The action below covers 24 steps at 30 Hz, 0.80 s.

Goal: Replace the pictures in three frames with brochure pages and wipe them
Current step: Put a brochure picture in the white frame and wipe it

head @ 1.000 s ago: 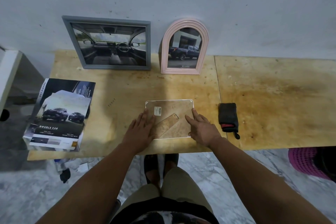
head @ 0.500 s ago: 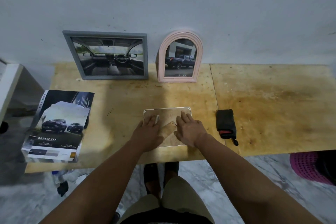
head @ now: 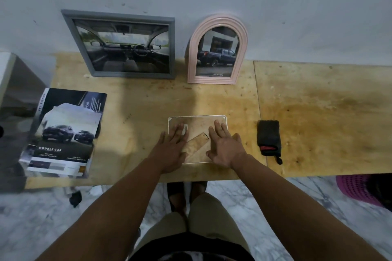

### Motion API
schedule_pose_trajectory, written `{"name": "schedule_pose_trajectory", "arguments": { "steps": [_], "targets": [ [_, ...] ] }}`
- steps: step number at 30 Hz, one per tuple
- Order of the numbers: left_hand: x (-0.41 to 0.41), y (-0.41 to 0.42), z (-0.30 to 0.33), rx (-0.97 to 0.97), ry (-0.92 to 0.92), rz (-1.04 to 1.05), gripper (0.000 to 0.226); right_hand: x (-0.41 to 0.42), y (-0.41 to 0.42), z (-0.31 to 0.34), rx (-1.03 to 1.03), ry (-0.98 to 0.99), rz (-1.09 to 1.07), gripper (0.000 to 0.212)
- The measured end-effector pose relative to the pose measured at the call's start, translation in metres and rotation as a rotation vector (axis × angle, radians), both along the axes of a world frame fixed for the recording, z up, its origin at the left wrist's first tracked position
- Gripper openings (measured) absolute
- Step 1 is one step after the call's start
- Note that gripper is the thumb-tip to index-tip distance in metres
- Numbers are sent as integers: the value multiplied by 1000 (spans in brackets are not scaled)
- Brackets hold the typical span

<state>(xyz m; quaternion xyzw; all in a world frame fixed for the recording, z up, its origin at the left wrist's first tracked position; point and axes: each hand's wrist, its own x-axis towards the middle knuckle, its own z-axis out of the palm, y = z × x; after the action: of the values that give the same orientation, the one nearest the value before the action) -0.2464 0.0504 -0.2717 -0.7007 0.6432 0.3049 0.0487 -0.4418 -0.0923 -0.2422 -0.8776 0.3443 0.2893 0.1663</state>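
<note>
**Both hands now flat on the clear frame**

Both hands have slid further onto the clear frame [head: 197, 139] since a second ago, when only their fingertips touched its near corners. It lies flat on the wooden table [head: 318, 116], close to the near edge, with its see-through stand folded across the middle. The left hand [head: 172, 148] covers the frame's left side, fingers straight and together, pressing down. The right hand [head: 224, 147] covers the right side, fingers straight and slightly spread, thumb out over the near edge. Neither hand curls round anything.

Just right of the frame, apart from it, lies a dark folded cloth [head: 269, 138] with a red tag. Behind the frame, leaning on the wall, stand a pink arched frame [head: 218, 51] showing a blue pickup and, to its left, a grey frame [head: 125, 45] showing a car's interior. At the table's left end, well apart, lies a stack of brochures [head: 63, 133] with a loose page on top. A pink basket [head: 356, 188] sits on the marble floor at the right.
</note>
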Motion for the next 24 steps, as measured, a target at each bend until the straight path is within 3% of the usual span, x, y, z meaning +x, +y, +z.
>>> {"name": "schedule_pose_trajectory", "arguments": {
  "steps": [12,17,19,21,24],
  "targets": [
    [1,1,1,-39,7,58,81,1,0,-2,35,-19,-23,96],
    [-10,11,13,-278,-151,92,47,-18,5,8,-86,-106,12,74],
    [-19,18,12,-328,-190,96,38,-33,19,6,-113,-124,-13,74],
    [-24,26,9,-331,-195,105,43,-48,32,1,-99,-95,2,80],
    [-23,37,5,-216,-181,55,69,-56,38,-6,-114,-46,42,74]
  ]
}}
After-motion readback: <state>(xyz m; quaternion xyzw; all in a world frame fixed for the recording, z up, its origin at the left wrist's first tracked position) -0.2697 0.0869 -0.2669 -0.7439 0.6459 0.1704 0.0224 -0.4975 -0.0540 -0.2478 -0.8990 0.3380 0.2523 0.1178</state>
